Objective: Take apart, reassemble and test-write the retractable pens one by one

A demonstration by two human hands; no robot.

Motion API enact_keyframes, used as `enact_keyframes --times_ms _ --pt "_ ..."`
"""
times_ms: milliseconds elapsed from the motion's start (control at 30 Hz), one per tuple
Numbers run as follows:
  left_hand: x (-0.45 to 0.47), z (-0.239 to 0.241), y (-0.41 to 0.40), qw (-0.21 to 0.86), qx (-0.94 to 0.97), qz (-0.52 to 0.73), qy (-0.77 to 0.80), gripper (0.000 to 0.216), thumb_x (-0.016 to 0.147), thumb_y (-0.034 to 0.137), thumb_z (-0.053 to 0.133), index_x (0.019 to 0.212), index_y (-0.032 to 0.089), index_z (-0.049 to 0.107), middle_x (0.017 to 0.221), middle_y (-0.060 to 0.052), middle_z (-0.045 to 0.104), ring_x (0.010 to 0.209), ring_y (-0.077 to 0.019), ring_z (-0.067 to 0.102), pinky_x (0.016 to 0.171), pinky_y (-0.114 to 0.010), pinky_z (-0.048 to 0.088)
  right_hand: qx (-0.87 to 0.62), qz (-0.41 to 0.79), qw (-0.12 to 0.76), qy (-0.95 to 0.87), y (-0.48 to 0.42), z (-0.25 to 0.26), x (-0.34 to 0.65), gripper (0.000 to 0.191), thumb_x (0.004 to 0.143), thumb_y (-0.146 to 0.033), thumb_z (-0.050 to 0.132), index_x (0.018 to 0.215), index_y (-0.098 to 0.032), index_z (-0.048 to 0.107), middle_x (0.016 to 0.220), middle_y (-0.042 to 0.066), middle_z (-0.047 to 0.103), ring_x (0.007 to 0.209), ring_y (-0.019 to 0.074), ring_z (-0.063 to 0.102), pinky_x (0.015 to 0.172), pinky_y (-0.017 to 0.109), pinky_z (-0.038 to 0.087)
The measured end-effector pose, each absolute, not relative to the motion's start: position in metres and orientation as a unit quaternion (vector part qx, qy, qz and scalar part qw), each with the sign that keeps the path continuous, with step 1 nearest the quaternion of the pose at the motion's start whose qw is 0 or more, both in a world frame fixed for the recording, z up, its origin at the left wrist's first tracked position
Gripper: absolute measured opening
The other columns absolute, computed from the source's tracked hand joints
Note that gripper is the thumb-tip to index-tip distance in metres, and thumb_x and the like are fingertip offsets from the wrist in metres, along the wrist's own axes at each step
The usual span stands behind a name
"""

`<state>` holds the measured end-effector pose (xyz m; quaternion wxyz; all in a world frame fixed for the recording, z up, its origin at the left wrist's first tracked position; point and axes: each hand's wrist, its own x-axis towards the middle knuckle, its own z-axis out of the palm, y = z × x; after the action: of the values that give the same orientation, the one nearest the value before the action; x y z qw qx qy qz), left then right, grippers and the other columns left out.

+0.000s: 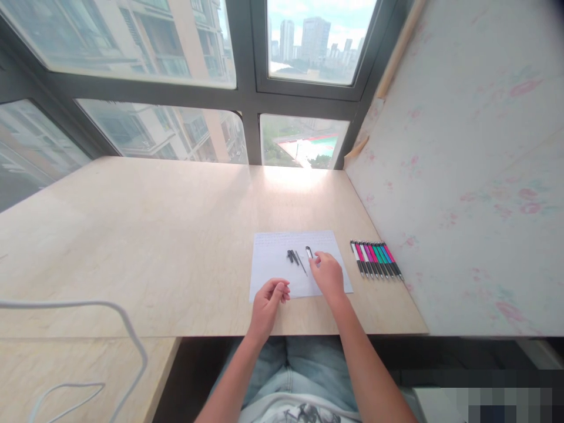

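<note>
Nearest is the left hand, over the near edge of the paper, its fingers loosely curled; whether it holds anything I cannot tell. The right hand is farther forward over the paper, thumb and fingers bent at the near end of a light pen part with a dark end; whether they grip it or only touch it is unclear. That part's long axis runs mostly away from the person, leaning slightly left, dark end farthest. Left of it, a thin dark rod lies between the hands, slanting from far left to near right. Just left of the rod, short black pieces share roughly that slant. Right of the paper, a row of colourful pens lies side by side on the table, tips toward the person. Beyond stands the window.
</note>
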<state>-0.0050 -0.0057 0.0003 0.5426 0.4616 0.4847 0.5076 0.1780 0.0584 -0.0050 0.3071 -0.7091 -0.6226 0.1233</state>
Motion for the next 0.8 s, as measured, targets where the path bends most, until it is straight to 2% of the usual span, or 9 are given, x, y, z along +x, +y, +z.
enact_keyframes --times_ms 100,167,300,500,800 --pt "-0.004 0.002 -0.007 0.536 0.46 0.511 0.49 0.031 0.087 0.045 0.056 0.089 0.016 0.066 0.073 -0.004 0.065 0.064 -0.0156 0.057 0.063 -0.027 0.046 -0.689 0.133 0.377 -0.605 0.039 -0.001 0.175 0.021 0.088 -0.028 0.05 0.083 -0.016 0.066 0.076 0.006 0.065 0.068 0.0182 0.057 0.066 0.028 0.039" --pt "-0.004 0.003 -0.009 0.532 0.469 0.509 0.488 0.031 0.089 0.044 0.054 0.088 0.016 0.066 0.072 -0.004 0.064 0.064 -0.0155 0.056 0.062 -0.027 0.045 -0.649 0.198 0.437 -0.591 0.018 -0.001 0.168 0.032 0.093 -0.034 0.045 0.069 -0.018 0.061 0.062 0.001 0.058 0.057 0.0152 0.051 0.059 0.026 0.037" --pt "-0.003 0.004 -0.015 0.517 0.54 0.472 0.466 0.033 0.091 0.042 0.05 0.075 0.017 0.062 0.067 -0.002 0.059 0.061 -0.0145 0.052 0.058 -0.026 0.041 -0.534 0.348 0.519 -0.57 -0.017 -0.009 0.146 0.044 0.097 -0.036 0.037 0.059 -0.019 0.053 0.052 -0.002 0.047 0.051 0.0127 0.046 0.053 0.024 0.036" --pt "0.001 0.002 -0.015 0.475 0.587 0.433 0.493 0.037 0.091 0.041 0.05 0.062 0.018 0.052 0.057 0.002 0.05 0.054 -0.0123 0.043 0.054 -0.025 0.035 -0.528 0.332 0.456 -0.635 -0.019 -0.017 0.13 0.044 0.094 -0.034 0.043 0.054 -0.019 0.049 0.052 -0.002 0.048 0.05 0.0115 0.044 0.052 0.025 0.032" --pt "0.001 0.004 -0.014 0.473 0.594 0.423 0.495 0.038 0.091 0.043 0.049 0.062 0.018 0.049 0.057 0.003 0.048 0.055 -0.0124 0.042 0.055 -0.025 0.035 -0.528 0.32 0.456 -0.641 -0.02 -0.019 0.132 0.043 0.095 -0.032 0.042 0.055 -0.018 0.049 0.052 -0.002 0.047 0.051 0.0112 0.044 0.052 0.024 0.031"
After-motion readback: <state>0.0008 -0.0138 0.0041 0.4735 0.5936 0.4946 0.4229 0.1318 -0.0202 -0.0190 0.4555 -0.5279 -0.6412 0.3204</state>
